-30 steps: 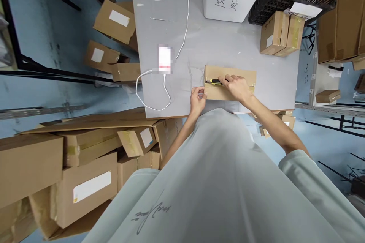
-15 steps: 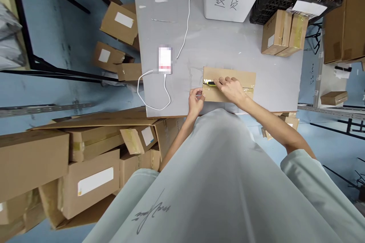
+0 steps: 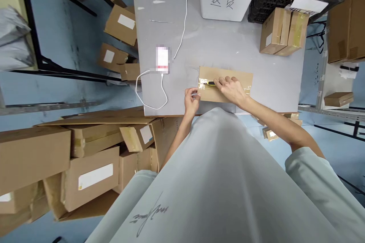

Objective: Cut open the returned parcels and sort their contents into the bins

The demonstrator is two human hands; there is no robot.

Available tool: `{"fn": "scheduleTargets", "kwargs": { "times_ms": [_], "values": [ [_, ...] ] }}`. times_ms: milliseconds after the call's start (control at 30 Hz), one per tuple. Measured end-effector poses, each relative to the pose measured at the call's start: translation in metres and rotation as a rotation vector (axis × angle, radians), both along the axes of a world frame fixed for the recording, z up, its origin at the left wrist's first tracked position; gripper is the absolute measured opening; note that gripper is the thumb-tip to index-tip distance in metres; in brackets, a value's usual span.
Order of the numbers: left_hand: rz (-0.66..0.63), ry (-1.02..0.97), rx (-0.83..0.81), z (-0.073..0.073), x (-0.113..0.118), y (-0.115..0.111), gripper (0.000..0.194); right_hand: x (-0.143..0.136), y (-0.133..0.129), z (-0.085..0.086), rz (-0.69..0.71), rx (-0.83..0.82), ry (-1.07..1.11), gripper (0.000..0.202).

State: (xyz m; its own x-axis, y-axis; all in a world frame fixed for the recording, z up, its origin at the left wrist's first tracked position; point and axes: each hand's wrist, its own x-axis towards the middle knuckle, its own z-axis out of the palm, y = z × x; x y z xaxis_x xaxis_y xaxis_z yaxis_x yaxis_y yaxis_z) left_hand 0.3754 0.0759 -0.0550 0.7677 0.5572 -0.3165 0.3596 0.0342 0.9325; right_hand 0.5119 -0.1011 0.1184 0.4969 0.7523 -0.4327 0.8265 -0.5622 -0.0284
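Note:
A flat brown cardboard box lies on the grey table in front of my body, with clear tape along its top and at its ends. In my right hand is a yellow and black box cutter, its front end pointing left over the taped middle line. Whether the blade is in the tape is too small to tell. At the box's lower left corner, my left hand grips the edge with curled fingers.
On the grey table are a phone-like device with a white cable, a white bin, a black crate and taped cartons. Many cardboard boxes crowd the floor at left.
My right hand and the box cutter have moved a little to the right along the box, baring more tape at its left end. My left hand stays at the corner. The view has shifted slightly.

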Motion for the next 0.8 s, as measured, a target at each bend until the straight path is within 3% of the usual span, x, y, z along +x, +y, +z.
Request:
{"fn": "scheduleTargets", "kwargs": {
  "times_ms": [333, 600, 800],
  "values": [
    [0.029, -0.017, 0.055, 0.007, 0.004, -0.005, 0.025, 0.014, -0.043, 0.0, -0.037, -0.003, -0.013, 0.051],
    [0.079, 0.039, 0.035, 0.014, 0.007, -0.004, 0.016, 0.016, -0.042, -0.006, -0.035, 0.037, 0.012, 0.054],
    [0.1, 0.025, -0.001, 0.007, 0.006, -0.006, 0.022, 0.019, -0.052, -0.012, -0.015, 0.079, -0.018, 0.045]
  ]
}}
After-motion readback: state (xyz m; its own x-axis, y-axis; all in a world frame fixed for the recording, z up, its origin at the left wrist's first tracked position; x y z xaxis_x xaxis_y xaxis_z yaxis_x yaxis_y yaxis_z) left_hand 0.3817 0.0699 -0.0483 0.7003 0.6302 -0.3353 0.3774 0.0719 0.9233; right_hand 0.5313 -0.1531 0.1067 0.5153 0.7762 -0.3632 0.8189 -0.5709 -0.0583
